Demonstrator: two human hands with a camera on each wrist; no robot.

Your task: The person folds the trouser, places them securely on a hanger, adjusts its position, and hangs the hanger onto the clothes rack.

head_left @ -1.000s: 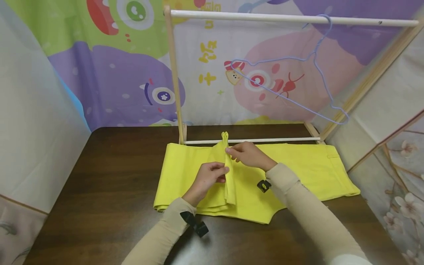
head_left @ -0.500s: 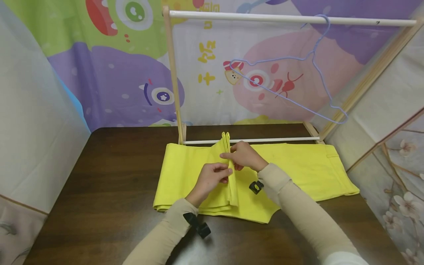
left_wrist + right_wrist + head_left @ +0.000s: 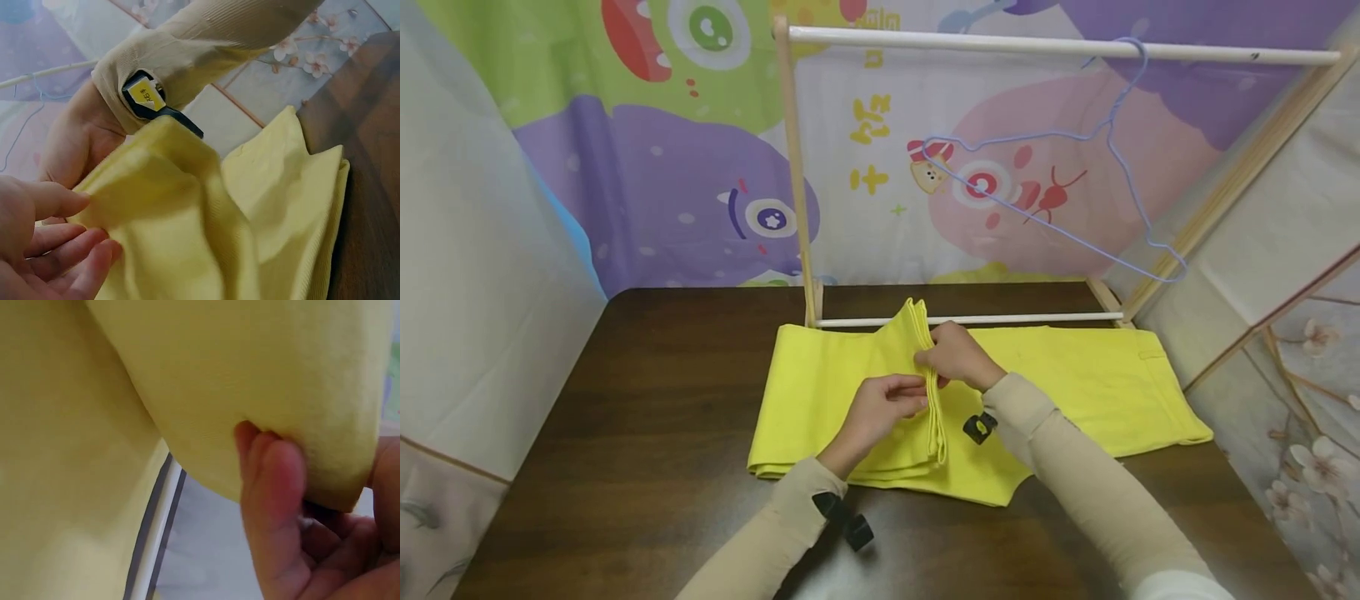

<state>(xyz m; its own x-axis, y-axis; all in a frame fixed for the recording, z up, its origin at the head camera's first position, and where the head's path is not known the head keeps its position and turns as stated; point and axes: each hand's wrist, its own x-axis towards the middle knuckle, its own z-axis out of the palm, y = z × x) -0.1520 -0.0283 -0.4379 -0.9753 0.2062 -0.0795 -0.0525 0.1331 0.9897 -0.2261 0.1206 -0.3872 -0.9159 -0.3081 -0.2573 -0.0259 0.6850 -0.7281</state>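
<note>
Bright yellow trousers (image 3: pixel 1067 367) lie lengthwise on the brown table, waistband end to the right. Their legs are folded over at the left, and the layered end stands up as a ridge near the middle. My right hand (image 3: pixel 958 354) pinches the upper part of this ridge from the right; in the right wrist view, thumb and fingers (image 3: pixel 275 481) lie on opposite faces of the cloth. From the left, my left hand (image 3: pixel 876 408) touches the ridge lower down. Its thumb and loosely bent fingers (image 3: pixel 69 250) rest against the same face of the yellow cloth (image 3: pixel 156 231) in the left wrist view.
Behind the trousers stands a rack with wooden posts and a white top bar (image 3: pixel 962 40). From that bar hangs a blue wire hanger (image 3: pixel 1045 218). A low white rod (image 3: pixel 1022 318) runs just past the trousers' far edge. Fabric walls enclose the table (image 3: pixel 647 400).
The raised folded end has shifted slightly right and its layers have spread. My right hand has moved lower along the ridge; my left hand has eased from a pinch to a light touch.
</note>
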